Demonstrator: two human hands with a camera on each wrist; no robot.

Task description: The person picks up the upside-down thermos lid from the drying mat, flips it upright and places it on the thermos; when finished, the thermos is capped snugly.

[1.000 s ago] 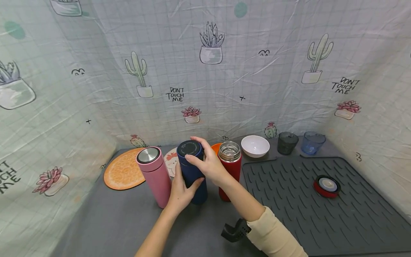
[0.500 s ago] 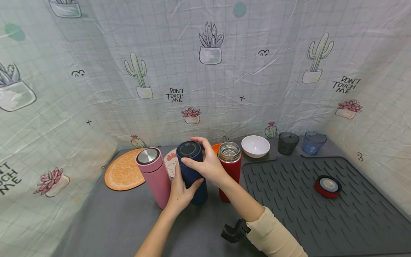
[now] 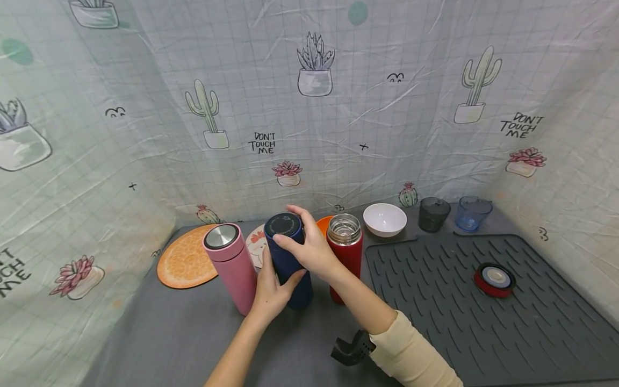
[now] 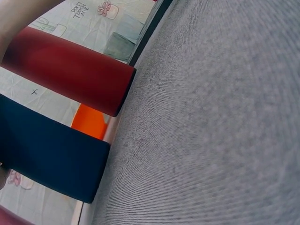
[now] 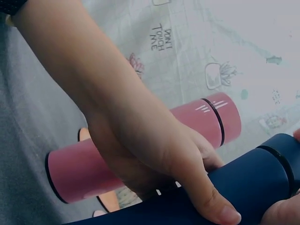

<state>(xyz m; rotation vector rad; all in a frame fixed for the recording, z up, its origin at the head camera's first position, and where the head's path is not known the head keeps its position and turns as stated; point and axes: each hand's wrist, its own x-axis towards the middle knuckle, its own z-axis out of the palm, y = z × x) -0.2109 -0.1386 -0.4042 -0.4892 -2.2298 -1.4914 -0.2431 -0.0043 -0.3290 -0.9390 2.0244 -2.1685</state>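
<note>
We list: grey surface (image 3: 169,333); navy flask (image 3: 290,263) upright near its rear edge, between pink flask (image 3: 231,266) and red flask (image 3: 346,252); left hand (image 3: 272,293) fingers clasping the navy body; right hand (image 3: 311,250) fingers gripping its lid (image 3: 284,224).

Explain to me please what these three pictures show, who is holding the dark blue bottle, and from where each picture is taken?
No machine is here: a person works with two bare hands. The wide picture comes from a camera on the head; the two close pictures come from cameras on the wrists. The left hand grips the body of the navy blue flask, and the right hand grips its lid. Beside it stand a pink flask and an open red flask, on a grey table. The red flask's lid lies on the dark drying mat. Behind are a white bowl, two cups and an orange-slice mat.
</note>
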